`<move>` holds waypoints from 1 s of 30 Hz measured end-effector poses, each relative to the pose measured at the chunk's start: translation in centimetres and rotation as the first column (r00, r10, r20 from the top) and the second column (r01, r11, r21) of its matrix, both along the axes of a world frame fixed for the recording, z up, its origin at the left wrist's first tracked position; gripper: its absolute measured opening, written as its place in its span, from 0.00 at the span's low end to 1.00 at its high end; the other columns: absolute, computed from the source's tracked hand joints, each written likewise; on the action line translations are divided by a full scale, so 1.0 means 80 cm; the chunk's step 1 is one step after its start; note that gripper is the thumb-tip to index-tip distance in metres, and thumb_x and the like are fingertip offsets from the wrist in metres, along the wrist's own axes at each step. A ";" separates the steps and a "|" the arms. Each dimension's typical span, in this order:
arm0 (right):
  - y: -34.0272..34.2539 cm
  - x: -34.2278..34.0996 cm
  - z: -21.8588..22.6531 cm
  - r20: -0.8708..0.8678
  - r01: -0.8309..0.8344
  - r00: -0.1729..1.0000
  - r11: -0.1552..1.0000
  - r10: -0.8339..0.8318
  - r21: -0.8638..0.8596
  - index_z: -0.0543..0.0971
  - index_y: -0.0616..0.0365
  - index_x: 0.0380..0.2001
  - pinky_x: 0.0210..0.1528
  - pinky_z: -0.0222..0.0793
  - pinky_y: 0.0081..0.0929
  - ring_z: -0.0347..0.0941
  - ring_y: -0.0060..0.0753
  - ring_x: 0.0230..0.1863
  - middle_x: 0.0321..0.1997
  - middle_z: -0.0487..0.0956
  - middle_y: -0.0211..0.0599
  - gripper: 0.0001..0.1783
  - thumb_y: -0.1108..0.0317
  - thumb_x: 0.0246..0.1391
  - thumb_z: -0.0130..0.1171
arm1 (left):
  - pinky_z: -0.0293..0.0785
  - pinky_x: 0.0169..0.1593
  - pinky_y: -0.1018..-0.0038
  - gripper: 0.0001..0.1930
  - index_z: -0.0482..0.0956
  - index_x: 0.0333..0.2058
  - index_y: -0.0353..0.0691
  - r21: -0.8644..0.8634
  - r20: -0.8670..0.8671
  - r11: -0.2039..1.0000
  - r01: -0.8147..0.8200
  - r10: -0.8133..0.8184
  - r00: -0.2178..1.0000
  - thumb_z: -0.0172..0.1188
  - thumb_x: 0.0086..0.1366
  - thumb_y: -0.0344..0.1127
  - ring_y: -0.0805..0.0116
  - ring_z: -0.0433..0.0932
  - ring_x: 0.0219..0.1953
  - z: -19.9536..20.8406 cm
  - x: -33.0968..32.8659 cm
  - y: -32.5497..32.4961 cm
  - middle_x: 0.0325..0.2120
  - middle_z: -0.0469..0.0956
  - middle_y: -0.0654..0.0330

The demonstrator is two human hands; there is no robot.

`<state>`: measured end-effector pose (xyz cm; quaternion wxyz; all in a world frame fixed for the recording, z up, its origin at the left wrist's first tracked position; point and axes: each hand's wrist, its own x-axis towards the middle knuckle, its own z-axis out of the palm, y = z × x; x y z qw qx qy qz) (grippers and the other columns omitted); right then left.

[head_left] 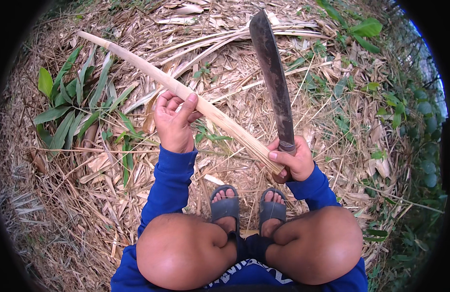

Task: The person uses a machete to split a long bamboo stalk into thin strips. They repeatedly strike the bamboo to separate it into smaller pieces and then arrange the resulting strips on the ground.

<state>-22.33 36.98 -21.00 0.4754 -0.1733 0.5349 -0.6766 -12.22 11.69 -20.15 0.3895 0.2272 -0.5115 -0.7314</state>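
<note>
A long pale strip of split bamboo [217, 117] slants from the upper left down to the right in front of me. My left hand [176, 119] grips it near its middle, thumb on top and fingers beneath. In my right hand [295, 158] is a machete [273, 73] with a dark, worn blade pointing up and away. Its handle is mostly hidden by my fingers. The strip's near end, with split, fibrous edges, rests by the fingers of my right hand; whether they also grip it I cannot tell.
Dry leaves and stalks [103, 204] cover the ground. Long pale strips [200, 48] lie beyond the bamboo. A leafy green plant [74, 104] grows at the left, and broad leaves [366, 29] at the upper right. My sandalled feet [225, 207] are below my hands, between my bent knees.
</note>
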 end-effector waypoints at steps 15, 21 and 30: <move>0.027 -0.030 -0.005 0.020 -0.064 0.998 0.998 0.064 -0.018 0.79 0.68 0.33 0.17 0.64 0.15 0.71 0.17 0.16 0.24 0.81 0.37 0.16 0.80 0.38 0.74 | 0.72 0.29 0.80 0.08 0.71 0.39 0.33 -0.340 -0.019 0.914 -0.223 0.230 0.973 0.60 0.66 0.29 0.76 0.75 0.28 0.006 0.044 -0.004 0.27 0.75 0.61; 0.040 -0.052 -0.028 -0.021 -0.073 0.997 0.997 0.072 -0.035 0.80 0.67 0.32 0.18 0.64 0.16 0.70 0.18 0.15 0.23 0.81 0.37 0.18 0.77 0.35 0.76 | 0.69 0.39 0.70 0.12 0.77 0.37 0.36 -0.989 0.064 0.149 0.012 0.348 0.935 0.67 0.58 0.33 0.62 0.73 0.27 0.053 0.063 0.015 0.25 0.75 0.56; 0.045 -0.092 -0.055 -0.064 -0.197 0.977 0.977 0.203 0.082 0.81 0.66 0.31 0.16 0.62 0.14 0.69 0.16 0.14 0.22 0.80 0.33 0.15 0.70 0.42 0.74 | 0.69 0.29 0.60 0.16 0.79 0.34 0.37 -0.296 0.951 -0.114 0.948 -0.130 0.281 0.60 0.65 0.46 0.48 0.74 0.23 0.041 -0.012 0.005 0.18 0.75 0.49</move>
